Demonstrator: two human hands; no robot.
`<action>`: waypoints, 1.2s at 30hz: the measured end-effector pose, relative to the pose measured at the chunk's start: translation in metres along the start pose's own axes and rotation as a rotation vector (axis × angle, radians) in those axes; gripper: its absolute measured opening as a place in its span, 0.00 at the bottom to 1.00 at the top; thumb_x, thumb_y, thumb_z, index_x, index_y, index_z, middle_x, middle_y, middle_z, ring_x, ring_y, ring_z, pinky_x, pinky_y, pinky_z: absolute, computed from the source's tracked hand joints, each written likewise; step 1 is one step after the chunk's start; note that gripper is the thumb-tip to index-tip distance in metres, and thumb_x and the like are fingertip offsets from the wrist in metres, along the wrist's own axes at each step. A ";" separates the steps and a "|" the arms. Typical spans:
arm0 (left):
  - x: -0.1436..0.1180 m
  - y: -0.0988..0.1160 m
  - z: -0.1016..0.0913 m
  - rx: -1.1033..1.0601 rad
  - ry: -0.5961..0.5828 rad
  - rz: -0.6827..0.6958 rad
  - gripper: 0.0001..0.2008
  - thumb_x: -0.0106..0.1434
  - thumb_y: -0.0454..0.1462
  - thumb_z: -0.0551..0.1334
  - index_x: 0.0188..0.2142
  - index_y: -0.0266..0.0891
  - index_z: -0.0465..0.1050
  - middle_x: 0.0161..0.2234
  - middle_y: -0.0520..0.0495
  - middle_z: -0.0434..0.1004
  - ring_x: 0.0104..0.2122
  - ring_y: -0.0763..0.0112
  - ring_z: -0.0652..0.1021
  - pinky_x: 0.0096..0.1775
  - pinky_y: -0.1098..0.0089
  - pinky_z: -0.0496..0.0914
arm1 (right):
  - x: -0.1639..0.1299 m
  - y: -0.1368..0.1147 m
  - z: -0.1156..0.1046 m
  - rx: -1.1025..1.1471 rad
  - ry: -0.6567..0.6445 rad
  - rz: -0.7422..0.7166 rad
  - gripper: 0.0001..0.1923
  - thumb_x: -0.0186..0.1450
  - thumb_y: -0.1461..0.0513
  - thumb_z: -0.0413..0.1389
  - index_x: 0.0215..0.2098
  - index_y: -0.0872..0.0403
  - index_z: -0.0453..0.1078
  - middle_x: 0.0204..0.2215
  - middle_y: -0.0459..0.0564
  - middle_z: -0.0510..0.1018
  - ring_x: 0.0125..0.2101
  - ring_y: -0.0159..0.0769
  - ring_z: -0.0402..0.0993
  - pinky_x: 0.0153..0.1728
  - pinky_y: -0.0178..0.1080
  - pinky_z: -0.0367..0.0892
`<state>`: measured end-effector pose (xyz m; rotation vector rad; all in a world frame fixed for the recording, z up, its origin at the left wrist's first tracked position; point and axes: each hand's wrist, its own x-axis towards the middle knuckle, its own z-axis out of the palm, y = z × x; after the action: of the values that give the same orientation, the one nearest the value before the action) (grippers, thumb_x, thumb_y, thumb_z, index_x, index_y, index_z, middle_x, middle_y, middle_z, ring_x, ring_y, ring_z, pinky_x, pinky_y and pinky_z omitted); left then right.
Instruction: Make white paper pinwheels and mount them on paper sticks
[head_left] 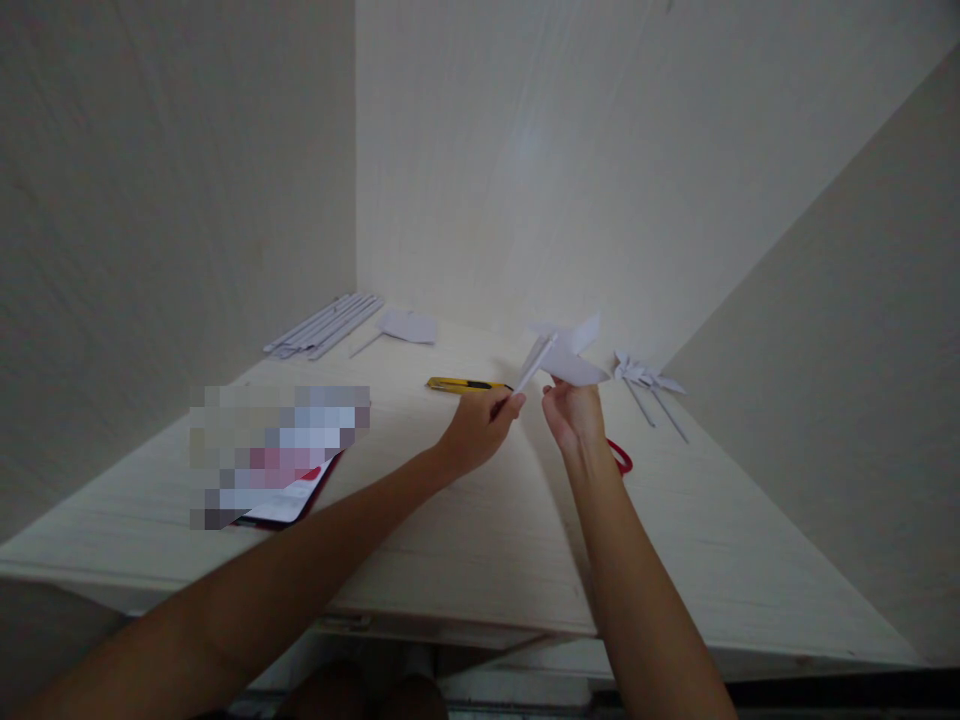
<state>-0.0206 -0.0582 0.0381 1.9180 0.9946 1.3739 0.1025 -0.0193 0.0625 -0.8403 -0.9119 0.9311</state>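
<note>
Paper pinwheel (pixel 576 362) is above the table (pixel 465 560), its stick (pixel 535 366) pinched in the left hand (pixel 480 430). Blades (pixel 589 332) partly cover the right hand (pixel 576 412), whose grip cannot be told. The right forearm (pixel 634 570) partly hides a red loop (pixel 623 459); pixelation blurs the phone (pixel 289 502).

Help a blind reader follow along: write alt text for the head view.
A person's left hand holds a thin white stick at a white paper pinwheel, the right hand close beneath it. Around them on the pale table are a yellow cutter, white rods, more pinwheels and a partly pixelated phone.
</note>
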 end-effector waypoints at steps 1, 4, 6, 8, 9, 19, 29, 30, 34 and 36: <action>0.000 0.000 0.000 0.006 -0.001 0.004 0.18 0.61 0.42 0.50 0.18 0.36 0.60 0.12 0.56 0.56 0.15 0.80 0.59 0.20 0.76 0.53 | 0.000 -0.001 0.001 0.006 -0.002 0.003 0.06 0.44 0.62 0.48 0.21 0.50 0.64 0.17 0.38 0.67 0.22 0.27 0.59 0.24 0.32 0.50; 0.001 0.000 -0.001 0.021 0.001 0.014 0.18 0.61 0.41 0.50 0.18 0.36 0.60 0.12 0.56 0.56 0.15 0.80 0.60 0.20 0.76 0.53 | -0.001 -0.003 0.003 0.029 0.018 0.020 0.06 0.44 0.62 0.48 0.21 0.50 0.64 0.17 0.38 0.68 0.22 0.26 0.59 0.24 0.31 0.50; 0.001 0.000 -0.001 0.024 0.000 0.013 0.18 0.61 0.41 0.50 0.18 0.36 0.61 0.12 0.56 0.56 0.15 0.80 0.60 0.20 0.76 0.53 | -0.001 -0.004 0.004 0.049 0.033 0.032 0.06 0.43 0.63 0.48 0.21 0.51 0.64 0.18 0.38 0.69 0.22 0.26 0.59 0.24 0.31 0.50; 0.001 -0.001 -0.001 0.026 -0.005 0.008 0.17 0.61 0.41 0.50 0.18 0.36 0.61 0.12 0.56 0.56 0.15 0.80 0.60 0.20 0.76 0.53 | -0.002 -0.005 0.004 0.065 0.034 0.034 0.07 0.42 0.64 0.48 0.21 0.51 0.64 0.18 0.38 0.70 0.22 0.25 0.59 0.24 0.31 0.50; 0.001 0.000 -0.001 0.027 -0.007 0.004 0.17 0.61 0.41 0.50 0.18 0.36 0.61 0.12 0.56 0.56 0.15 0.80 0.60 0.20 0.76 0.53 | -0.002 -0.005 0.004 0.066 0.031 0.032 0.07 0.42 0.64 0.49 0.21 0.51 0.64 0.19 0.38 0.70 0.22 0.25 0.60 0.24 0.31 0.50; 0.002 -0.002 -0.002 -0.037 -0.038 -0.052 0.17 0.60 0.42 0.50 0.19 0.36 0.61 0.12 0.56 0.57 0.14 0.80 0.61 0.19 0.76 0.54 | -0.003 -0.005 0.003 -0.006 0.023 0.023 0.07 0.43 0.64 0.50 0.23 0.51 0.65 0.22 0.38 0.72 0.25 0.25 0.63 0.24 0.30 0.52; 0.002 -0.004 0.003 -0.409 -0.166 -0.270 0.16 0.60 0.44 0.51 0.21 0.35 0.61 0.11 0.58 0.56 0.09 0.82 0.59 0.13 0.78 0.52 | -0.011 -0.011 0.006 -0.100 0.070 -0.024 0.08 0.45 0.60 0.58 0.25 0.53 0.69 0.26 0.43 0.72 0.28 0.29 0.63 0.27 0.33 0.55; 0.002 -0.003 0.002 -0.455 -0.191 -0.307 0.16 0.60 0.43 0.51 0.22 0.35 0.62 0.11 0.57 0.57 0.09 0.81 0.60 0.13 0.78 0.52 | -0.011 -0.011 0.006 -0.112 0.062 -0.042 0.09 0.45 0.60 0.59 0.26 0.53 0.69 0.26 0.43 0.72 0.29 0.29 0.63 0.28 0.33 0.55; 0.005 -0.003 0.000 -0.573 -0.168 -0.408 0.16 0.60 0.44 0.51 0.24 0.34 0.64 0.14 0.55 0.61 0.11 0.82 0.61 0.14 0.78 0.54 | -0.012 -0.010 0.004 -0.229 0.088 -0.187 0.14 0.48 0.57 0.59 0.33 0.53 0.71 0.25 0.43 0.68 0.26 0.28 0.59 0.29 0.33 0.55; 0.008 -0.005 -0.002 -0.636 -0.110 -0.410 0.16 0.60 0.44 0.52 0.24 0.33 0.65 0.15 0.54 0.62 0.13 0.81 0.62 0.17 0.77 0.55 | -0.012 -0.010 0.003 -0.287 0.122 -0.233 0.15 0.48 0.57 0.59 0.34 0.52 0.71 0.23 0.42 0.66 0.24 0.27 0.57 0.28 0.33 0.56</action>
<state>-0.0224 -0.0489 0.0390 1.2234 0.7244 1.1462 0.0986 -0.0337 0.0696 -0.9993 -1.0263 0.5480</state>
